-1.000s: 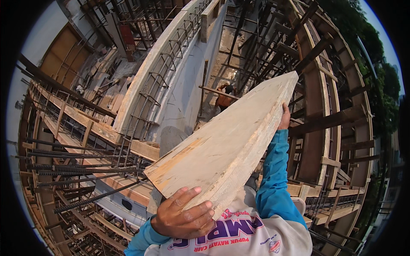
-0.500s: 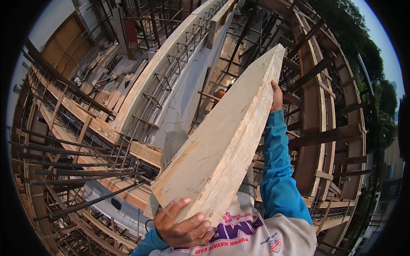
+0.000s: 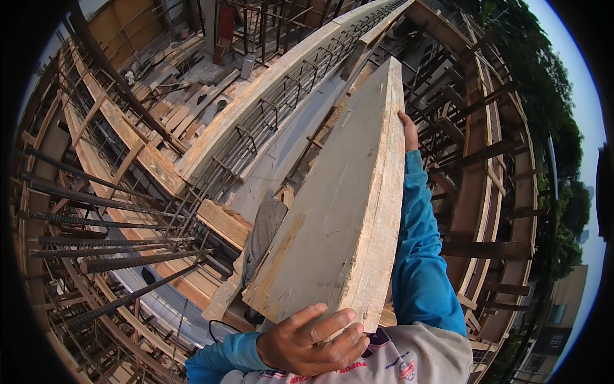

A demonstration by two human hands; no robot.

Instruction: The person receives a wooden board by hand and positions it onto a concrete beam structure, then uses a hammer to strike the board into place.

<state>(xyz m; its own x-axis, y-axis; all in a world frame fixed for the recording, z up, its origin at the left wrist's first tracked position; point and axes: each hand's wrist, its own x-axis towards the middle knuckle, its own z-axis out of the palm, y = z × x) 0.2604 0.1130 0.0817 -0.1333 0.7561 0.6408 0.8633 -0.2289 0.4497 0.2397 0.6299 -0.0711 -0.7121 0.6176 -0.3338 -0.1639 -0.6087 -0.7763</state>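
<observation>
A long wooden formwork panel, pale grey on its face with a rough light timber edge, slants up and away in front of my body. Its near end rests in my left hand, whose fingers curl over the bottom corner. Farther up, my right hand grips the right edge; most of that hand's fingers are hidden behind the panel. Both arms wear blue sleeves. My grey trouser leg shows beside the panel's lower left edge.
A curved formwork trough with a steel rebar cage runs away to the far left. Thick ribbed rebar ends stick out at left. Curved timber forms and props stand on the right. Loose planks litter the deck beyond.
The panel has turned a little more upright and its near end has shifted right, with both hands still on it. My view has swung, moving the surroundings.
</observation>
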